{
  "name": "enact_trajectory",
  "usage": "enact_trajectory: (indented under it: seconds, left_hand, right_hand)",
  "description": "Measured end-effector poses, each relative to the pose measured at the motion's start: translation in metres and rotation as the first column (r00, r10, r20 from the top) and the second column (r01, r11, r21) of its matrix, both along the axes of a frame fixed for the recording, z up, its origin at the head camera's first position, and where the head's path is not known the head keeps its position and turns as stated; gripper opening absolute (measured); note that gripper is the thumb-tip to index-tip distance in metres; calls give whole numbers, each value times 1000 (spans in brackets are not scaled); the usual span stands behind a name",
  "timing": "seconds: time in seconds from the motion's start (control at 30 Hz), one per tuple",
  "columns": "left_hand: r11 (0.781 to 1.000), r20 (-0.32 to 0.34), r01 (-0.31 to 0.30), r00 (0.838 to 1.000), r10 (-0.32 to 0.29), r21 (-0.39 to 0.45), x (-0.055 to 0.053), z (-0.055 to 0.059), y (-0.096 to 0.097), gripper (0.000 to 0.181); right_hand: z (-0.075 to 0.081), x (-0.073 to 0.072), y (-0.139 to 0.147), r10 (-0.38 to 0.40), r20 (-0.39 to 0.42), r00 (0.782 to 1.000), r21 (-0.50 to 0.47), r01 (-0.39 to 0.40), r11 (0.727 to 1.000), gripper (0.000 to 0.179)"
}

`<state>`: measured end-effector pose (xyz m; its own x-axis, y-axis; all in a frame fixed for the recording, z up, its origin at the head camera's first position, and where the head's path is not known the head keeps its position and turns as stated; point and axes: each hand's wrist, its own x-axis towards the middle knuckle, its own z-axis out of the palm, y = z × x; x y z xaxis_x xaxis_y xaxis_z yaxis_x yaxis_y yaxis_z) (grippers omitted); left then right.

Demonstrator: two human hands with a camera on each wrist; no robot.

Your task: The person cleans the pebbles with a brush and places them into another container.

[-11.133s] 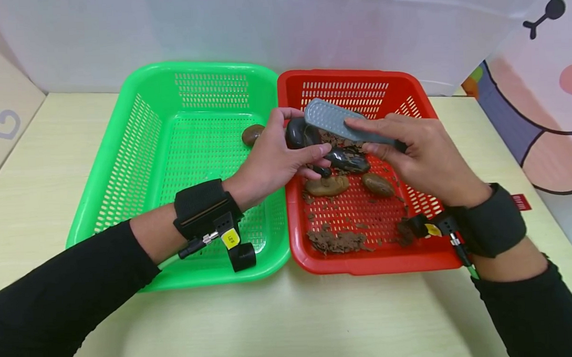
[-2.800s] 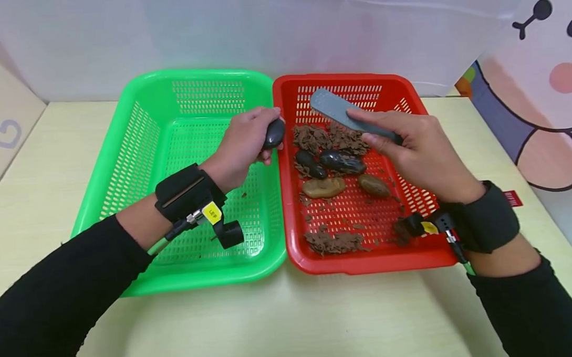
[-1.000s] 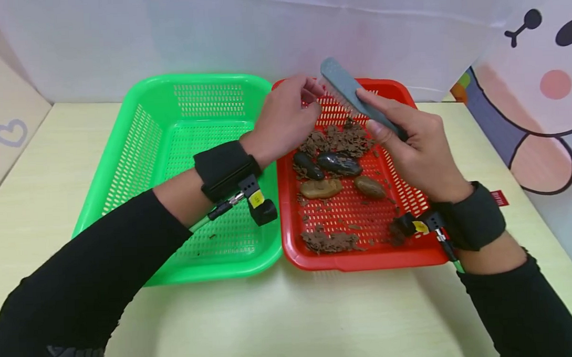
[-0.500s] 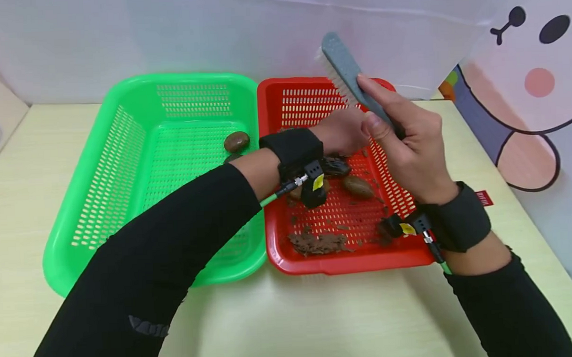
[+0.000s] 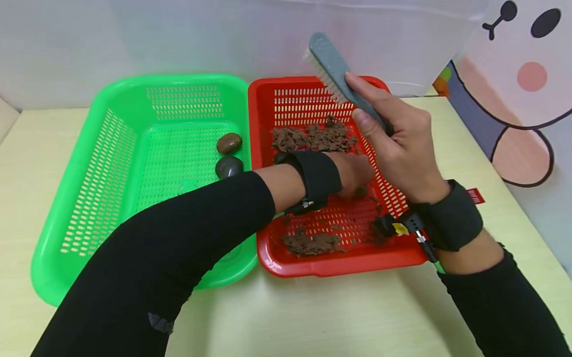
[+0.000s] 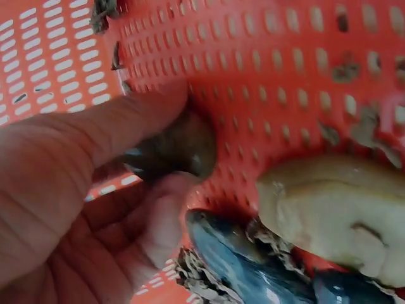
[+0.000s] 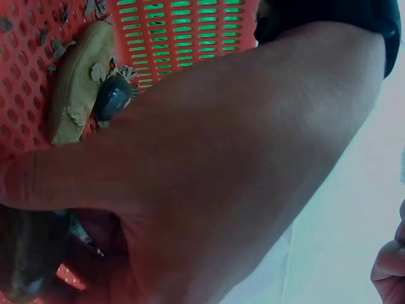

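In the red basket (image 5: 336, 266), my left hand (image 5: 354, 171) reaches down and grips a brown stone (image 6: 183, 149) between thumb and fingers, as the left wrist view shows. A tan stone (image 6: 335, 209) and a shiny dark stone (image 6: 247, 259) lie close by. My right hand (image 5: 403, 143) holds a grey-blue brush (image 5: 331, 61) by its handle, raised above the red basket with its white bristles facing left. Inside the green basket (image 5: 55, 207) are a brown stone (image 5: 229, 143) and a dark grey stone (image 5: 229, 167). My left wrist and hand hide most stones in the head view.
Brown crumbly bits (image 5: 317, 138) are heaped at the back of the red basket, and another pile (image 5: 312, 243) lies near its front. Both baskets stand side by side on a pale tabletop (image 5: 291, 325), against a white sheet (image 5: 191, 34).
The dark stone once in my left hand now lies in the green basket. That hand has moved from near the bristles down to a brown stone; the brush has risen.
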<state>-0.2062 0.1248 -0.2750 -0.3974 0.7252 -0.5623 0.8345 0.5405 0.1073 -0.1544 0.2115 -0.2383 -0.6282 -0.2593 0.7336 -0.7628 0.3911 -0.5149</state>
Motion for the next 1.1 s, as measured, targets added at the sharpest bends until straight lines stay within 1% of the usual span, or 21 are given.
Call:
enact_trajectory:
  seconds: [0.13,0.17,0.23,0.27,0.3,0.33,0.37,0.43,0.47,0.5,0.53,0.57,0.63,0.73,0.8,0.87,0.9,0.93,1.0,1.07,1.1]
  left_hand:
    - [999,8,47,999,-47,-12,2,6,-2,14]
    - [999,17,52,999,-52,3,2,7,-2,16]
    - [997,67,13,998,-18,74,1,12,-5,10]
    - [993,105,-23,994,11,115,1,15,-8,8]
    - [985,152,-79,987,55,156,0,20,-13,7]
    - [970,207,-143,973,101,197,0,26,-18,8]
    - [950,267,-207,953,142,235,-1,32,-25,9]
    - [897,388,-336,897,212,286,-2,44,-42,12]
    - [868,433,-394,868,244,301,-2,49,-51,15]
    - [834,477,-452,836,271,317,-1,53,-60,19]
    - [793,535,-511,794,289,331,0,55,-69,22]
    - [745,590,-570,750,299,347,1,57,-78,24]
    - [629,700,-684,650,295,370,4,56,-94,25]
    - [436,827,-823,502,255,365,11,49,-111,22]
    - [314,877,-884,425,225,347,17,43,-119,19]
    - [191,910,-927,359,208,322,22,37,-124,19]
    - [136,925,-942,328,193,305,24,34,-127,19]
    - [89,935,-952,306,179,294,26,32,-129,20]
    - [13,948,-960,277,155,279,29,28,-133,21]
    - [-30,957,-964,260,132,266,30,26,-135,25]
    - [-37,958,-963,260,118,266,31,26,-136,28]
  right_hand:
    - [-1,0,3,-15,-1,1000,13,15,1000,44]
    - [-2,0,4,-20,-3,1000,13,20,1000,44]
    - [-2,-1,5,-26,-7,1000,7,26,1000,44]
    - [-3,-1,5,-32,-9,999,3,32,999,44]
    - [-3,-1,6,-39,-12,999,0,39,999,44]
    - [-4,-1,6,-46,-14,999,-6,46,999,43]
    - [-4,-1,6,-52,-14,999,-12,52,999,43]
    - [-4,-2,6,-67,-11,998,-24,67,998,42]
    - [-5,-2,6,-74,-8,997,-28,74,997,42]
    - [-5,-2,6,-79,-6,997,-29,79,996,42]
    - [-4,-2,7,-83,-3,997,-32,83,996,42]
    - [-4,-2,7,-86,0,996,-34,86,996,41]
    - [-4,-2,9,-94,2,996,-30,94,995,41]
    - [-3,-1,12,-100,0,995,-16,100,995,42]
    - [-3,-1,14,-103,-2,995,-4,103,995,42]
    - [-4,-1,16,-102,-2,995,6,102,995,42]
    - [-5,0,16,-101,0,995,9,101,995,42]
    - [-5,0,16,-97,1,995,12,97,995,42]
    - [-6,0,17,-91,7,996,15,91,996,42]
    - [-6,1,17,-85,9,996,20,84,996,43]
    - [-6,1,18,-81,13,997,24,81,996,43]
